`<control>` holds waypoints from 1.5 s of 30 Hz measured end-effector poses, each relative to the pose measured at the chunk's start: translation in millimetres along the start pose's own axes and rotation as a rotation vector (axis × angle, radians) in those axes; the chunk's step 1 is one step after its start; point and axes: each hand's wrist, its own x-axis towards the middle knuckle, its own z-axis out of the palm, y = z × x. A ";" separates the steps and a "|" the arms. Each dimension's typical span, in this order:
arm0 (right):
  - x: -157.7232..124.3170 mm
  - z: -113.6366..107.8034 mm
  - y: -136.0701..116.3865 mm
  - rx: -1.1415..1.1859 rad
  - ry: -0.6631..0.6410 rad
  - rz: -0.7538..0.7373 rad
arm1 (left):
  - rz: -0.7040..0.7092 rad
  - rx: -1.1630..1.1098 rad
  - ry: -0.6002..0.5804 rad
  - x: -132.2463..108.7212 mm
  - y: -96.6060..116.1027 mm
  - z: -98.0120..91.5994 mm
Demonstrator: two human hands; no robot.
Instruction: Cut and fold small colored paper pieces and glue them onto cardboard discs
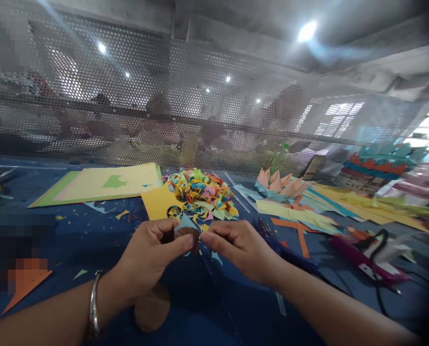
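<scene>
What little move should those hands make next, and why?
Perhaps the right hand should press the blue paper against the brown piece: the left hand seems to pinch both together, and the right thumb sits close beside them.

A light-blue piece of paper (187, 221) stands tilted above the counter (192, 300), pinched in the fingers of the left hand (156, 247), 1 pointed corner showing at the top. In front of it, a brown piece (186, 232) with a rounded upper edge overlaps it, partly hidden by the thumb. Their right side reaches the right hand (241, 247); whether it grips either of the 2 is unclear.
</scene>
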 end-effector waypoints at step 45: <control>-1.5 -1.8 -0.3 -0.034 -0.001 -0.007 | 0.071 0.099 -0.121 -1.6 -3.8 -4.3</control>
